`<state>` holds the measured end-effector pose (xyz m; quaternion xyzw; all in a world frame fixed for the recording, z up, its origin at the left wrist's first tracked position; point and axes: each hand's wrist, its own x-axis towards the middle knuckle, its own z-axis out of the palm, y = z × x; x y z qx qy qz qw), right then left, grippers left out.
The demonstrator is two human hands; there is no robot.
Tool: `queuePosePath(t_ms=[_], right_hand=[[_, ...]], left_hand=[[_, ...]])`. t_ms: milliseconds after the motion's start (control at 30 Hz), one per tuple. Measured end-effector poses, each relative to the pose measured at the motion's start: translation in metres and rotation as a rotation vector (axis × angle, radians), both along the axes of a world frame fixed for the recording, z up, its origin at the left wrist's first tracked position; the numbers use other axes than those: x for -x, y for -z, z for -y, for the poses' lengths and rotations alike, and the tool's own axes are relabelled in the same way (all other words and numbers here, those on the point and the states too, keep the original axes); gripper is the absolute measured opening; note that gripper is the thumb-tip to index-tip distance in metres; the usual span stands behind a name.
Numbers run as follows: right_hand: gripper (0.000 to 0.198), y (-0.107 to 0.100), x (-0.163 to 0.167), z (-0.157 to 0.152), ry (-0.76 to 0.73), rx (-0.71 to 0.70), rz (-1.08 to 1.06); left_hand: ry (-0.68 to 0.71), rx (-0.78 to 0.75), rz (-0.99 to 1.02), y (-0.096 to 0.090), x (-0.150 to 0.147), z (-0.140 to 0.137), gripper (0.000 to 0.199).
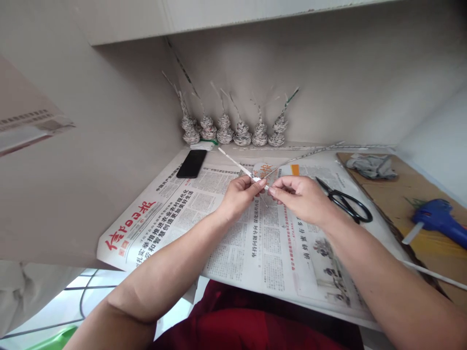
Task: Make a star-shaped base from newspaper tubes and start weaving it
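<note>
Both hands meet over the middle of the newspaper (233, 253). My left hand (241, 194) pinches thin strips of rolled paper (235, 161) between thumb and fingers. One strip slants up to the left from the fingers, and another newsprint strip (302, 156) runs up to the right. Close beside it, my right hand (295, 192) is closed, its thumb and forefinger gripping the strips' lower end. How the strips join is hidden by the fingertips. Just right of my right hand lie black-handled scissors (350, 206).
Several woven paper gourds (242, 133) stand along the back wall. A black phone (191, 164) lies at the left. On cardboard (386, 194) at the right are crumpled paper (372, 166) and a blue glue gun (440, 221). A shelf edge (233, 19) overhangs the table.
</note>
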<state>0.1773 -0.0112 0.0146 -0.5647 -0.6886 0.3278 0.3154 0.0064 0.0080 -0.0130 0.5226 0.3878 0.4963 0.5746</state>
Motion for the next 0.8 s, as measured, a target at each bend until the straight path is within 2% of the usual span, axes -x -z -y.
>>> queuePosePath(t_ms=[200, 433, 633, 800], right_hand=[[0.028, -0.0032, -0.0003, -0.0006, -0.041, 0.093, -0.165], [0.027, -0.0012, 0.0005, 0.0001, 0.052, -0.043, -0.024], [0.027, -0.0001, 0.002, -0.0008, 0.035, 0.022, -0.101], [0.028, 0.0025, -0.0002, -0.0034, 0.068, -0.001, -0.108]], left_hand=[[-0.024, 0.046, 0.01, -0.0006, 0.0013, 0.0002, 0.033], [-0.012, 0.049, 0.021, 0.0006, 0.0005, 0.0008, 0.031], [-0.026, 0.078, 0.055, 0.0035, 0.001, -0.0016, 0.032], [-0.015, 0.098, 0.1, 0.0023, 0.0011, -0.0014, 0.037]])
